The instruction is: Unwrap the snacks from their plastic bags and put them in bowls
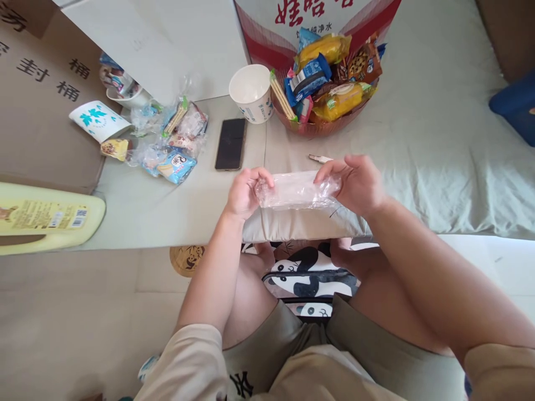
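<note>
Stretched between my two hands is a clear, crinkled plastic bag (295, 189), held over the front edge of the cloth-covered surface. My left hand (246, 192) is closed on the bag's left end, with thumb and fingers pinching it. At the other end, my right hand (357, 184) grips the bag with curled fingers. Just beyond my right fingers lies a small white stick-like item (320, 159), partly hidden by the hand. A dark phone (231, 143) rests face up, beyond my left hand.
A brown bowl (321, 129) of wrapped snacks stands beside a white paper cup (251, 89). Packets and wrappers (175, 142) lie at left near a tipped paper cup (99, 120). A yellow bottle (50, 217) lies at far left; cardboard boxes (45, 111) stand behind.
</note>
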Tool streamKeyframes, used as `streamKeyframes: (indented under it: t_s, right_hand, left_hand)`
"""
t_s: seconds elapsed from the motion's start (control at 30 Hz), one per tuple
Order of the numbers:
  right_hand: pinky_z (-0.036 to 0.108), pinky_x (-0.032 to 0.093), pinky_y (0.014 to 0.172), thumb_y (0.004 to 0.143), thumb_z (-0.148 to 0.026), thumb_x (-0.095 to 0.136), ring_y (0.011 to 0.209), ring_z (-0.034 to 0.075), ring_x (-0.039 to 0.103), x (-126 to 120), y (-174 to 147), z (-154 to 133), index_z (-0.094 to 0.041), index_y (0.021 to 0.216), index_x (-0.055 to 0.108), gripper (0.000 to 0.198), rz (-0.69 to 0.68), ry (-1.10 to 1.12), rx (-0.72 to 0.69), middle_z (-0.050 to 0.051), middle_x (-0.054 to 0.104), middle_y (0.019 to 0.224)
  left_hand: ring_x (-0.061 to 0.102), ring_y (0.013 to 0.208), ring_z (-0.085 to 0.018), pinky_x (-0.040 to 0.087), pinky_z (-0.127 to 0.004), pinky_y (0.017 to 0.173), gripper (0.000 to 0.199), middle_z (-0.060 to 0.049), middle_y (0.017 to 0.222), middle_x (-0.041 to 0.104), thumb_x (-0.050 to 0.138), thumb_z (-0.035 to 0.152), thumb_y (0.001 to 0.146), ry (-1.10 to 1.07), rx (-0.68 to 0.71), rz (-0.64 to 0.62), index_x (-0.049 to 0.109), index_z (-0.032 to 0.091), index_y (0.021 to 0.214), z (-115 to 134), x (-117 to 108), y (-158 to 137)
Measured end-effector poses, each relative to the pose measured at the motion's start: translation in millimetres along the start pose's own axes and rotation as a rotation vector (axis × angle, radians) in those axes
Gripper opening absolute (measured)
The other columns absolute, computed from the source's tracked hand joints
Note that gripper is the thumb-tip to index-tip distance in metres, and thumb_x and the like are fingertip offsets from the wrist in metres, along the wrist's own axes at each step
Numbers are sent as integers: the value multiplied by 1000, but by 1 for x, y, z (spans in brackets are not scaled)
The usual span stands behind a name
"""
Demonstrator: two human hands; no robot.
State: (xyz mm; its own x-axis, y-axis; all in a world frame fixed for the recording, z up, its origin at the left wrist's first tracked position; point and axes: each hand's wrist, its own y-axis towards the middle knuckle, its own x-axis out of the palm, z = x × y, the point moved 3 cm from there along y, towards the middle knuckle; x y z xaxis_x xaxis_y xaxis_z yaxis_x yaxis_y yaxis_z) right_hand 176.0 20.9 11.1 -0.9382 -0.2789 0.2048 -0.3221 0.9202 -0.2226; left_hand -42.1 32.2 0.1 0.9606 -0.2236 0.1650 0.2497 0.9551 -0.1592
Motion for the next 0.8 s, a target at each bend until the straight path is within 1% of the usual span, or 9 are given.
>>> streamKeyframes:
  t_s: [0.1, 0.13, 0.2, 0.27, 0.37, 0.47, 0.57, 0.63, 0.8]
  right_hand:
    - [28, 41, 55, 74, -38, 73, 56, 12, 51, -4, 3, 8, -22, 88, 58, 27, 133, -164, 19, -3, 54, 66]
    - [27, 41, 55, 69, -30, 77, 56, 12, 50, -6, 4, 10, -23, 99, 57, 37, 203, -180, 13, -5, 54, 66]
    - [27, 41, 57, 65, -21, 77, 57, 13, 52, -10, 6, 14, -25, 116, 51, 57, 330, -155, -13, -8, 54, 69]
    - [29, 43, 63, 68, -22, 75, 63, 13, 55, -10, 9, 14, -25, 112, 54, 50, 374, -130, -60, -6, 57, 73]
    - [31, 45, 71, 73, -29, 73, 71, 14, 56, 0, 10, 11, -22, 88, 58, 22, 307, -159, -142, -2, 60, 77]
    - [33, 48, 79, 75, -37, 72, 77, 15, 58, 19, 9, 7, -23, 83, 56, 22, 140, -1, -197, -2, 61, 79]
    - [37, 51, 88, 77, -44, 69, 90, 19, 65, 36, 8, 6, -25, 90, 60, 26, -94, 271, -98, 1, 68, 89]
    - [39, 51, 91, 79, -47, 65, 96, 21, 67, 38, 9, 5, -24, 95, 63, 28, -129, 311, -8, 4, 71, 96]
    - [34, 49, 88, 85, -34, 58, 79, 16, 66, 23, 15, 5, -20, 88, 64, 16, 195, 101, 84, 3, 71, 87]
  left_hand:
    - [59, 60, -8, 48, -19, 55, 33, 3, 76, 61, 84, 30, 65, 143, 140, 90, 59, 21, 85, -8, -5, 8]
    - [60, 65, -8, 50, -20, 60, 39, 3, 82, 62, 85, 25, 63, 186, 184, 172, 59, 23, 91, -10, -8, 10]
    - [62, 73, -9, 52, -20, 67, 41, 3, 89, 63, 84, 21, 64, 265, 271, 366, 57, 24, 95, -11, -13, 13]
    - [62, 76, -9, 52, -22, 71, 31, 2, 85, 62, 82, 26, 71, 329, 322, 447, 57, 22, 89, -11, -11, 14]
    - [67, 85, -14, 55, -27, 81, 32, -2, 91, 68, 80, 42, 78, 311, 263, 253, 60, 21, 93, -13, 7, 14]
    - [70, 108, -22, 55, -36, 95, 56, -9, 116, 72, 84, 56, 71, 170, 167, 19, 63, 23, 110, -16, 30, 11]
    - [71, 109, -25, 55, -39, 97, 63, -9, 116, 74, 86, 61, 67, 46, 119, -25, 67, 22, 112, -17, 40, 11]
    - [72, 103, -24, 56, -37, 93, 59, -9, 109, 76, 86, 61, 66, 22, 120, 61, 69, 21, 106, -18, 35, 13]
    - [68, 88, -17, 54, -30, 84, 45, -5, 97, 73, 82, 53, 71, 222, 294, 547, 67, 20, 97, -16, -11, 12]
